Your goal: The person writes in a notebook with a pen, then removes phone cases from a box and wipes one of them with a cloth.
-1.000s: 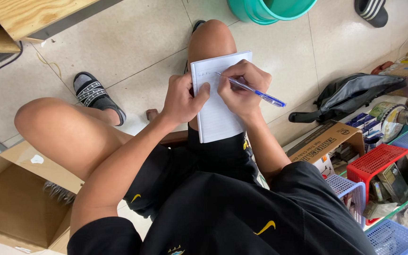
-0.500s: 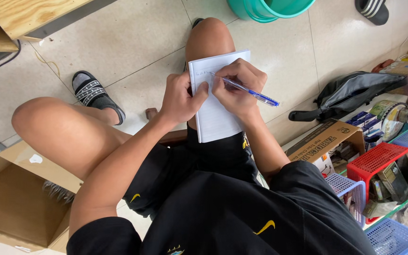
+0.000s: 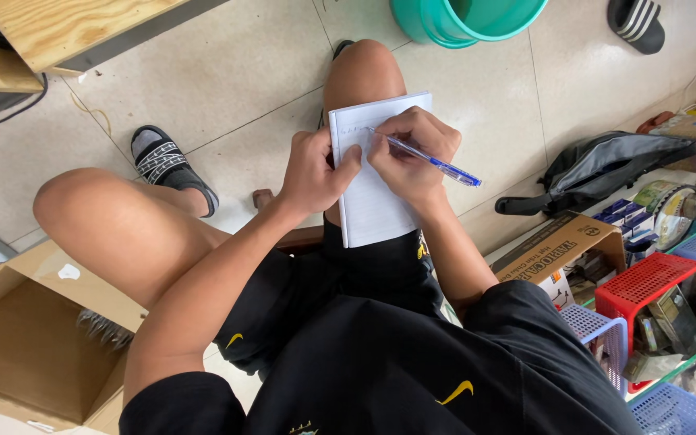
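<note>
A white lined notepad (image 3: 372, 197) rests on my right thigh. My left hand (image 3: 314, 165) grips its left edge, thumb pressed on the page. My right hand (image 3: 412, 153) holds a blue pen (image 3: 437, 163), tip touching the upper part of the page, where faint writing shows. I sit in black shorts and a black shirt, knees apart over a tiled floor.
An open cardboard box (image 3: 18, 354) lies at lower left. A black slide sandal (image 3: 167, 165) is on my left foot. A teal bucket (image 3: 465, 20) stands ahead. At right sit a black pouch (image 3: 606, 165), a small carton (image 3: 557, 246) and red and blue baskets (image 3: 646, 286).
The pen tip has shifted a little along the top lines of the page. The left hand keeps its hold on the pad.
</note>
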